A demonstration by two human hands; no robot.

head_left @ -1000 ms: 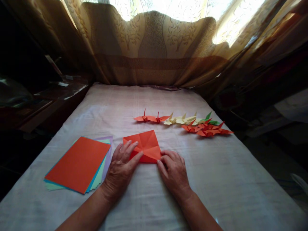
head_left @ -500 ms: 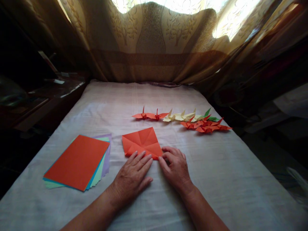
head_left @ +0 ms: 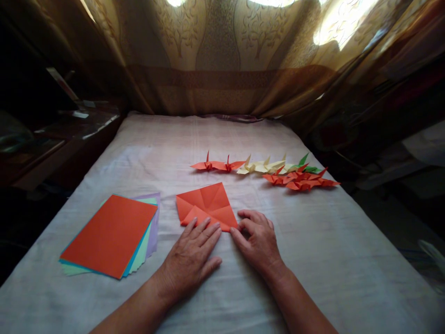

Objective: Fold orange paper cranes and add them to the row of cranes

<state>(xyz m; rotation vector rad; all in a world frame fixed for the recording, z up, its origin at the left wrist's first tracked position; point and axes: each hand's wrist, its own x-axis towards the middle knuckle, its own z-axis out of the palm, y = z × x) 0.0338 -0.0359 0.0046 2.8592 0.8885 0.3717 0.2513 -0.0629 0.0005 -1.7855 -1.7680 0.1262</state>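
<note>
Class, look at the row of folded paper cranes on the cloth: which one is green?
The green folded paper crane at the far right end of the back row, behind the orange paper cranes; the others are orange or pale yellow.

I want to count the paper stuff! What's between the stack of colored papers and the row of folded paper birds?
In the head view, the creased orange sheet lies between the paper stack and the paper cranes, with both hands at its near edge.

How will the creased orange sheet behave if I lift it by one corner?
The orange sheet is thin paper, so probably very light and floppy. Its raised creases suggest it would bend along them. Both the left hand and right hand press its near edge; unpinned, it may slide easily on the cloth.
</note>
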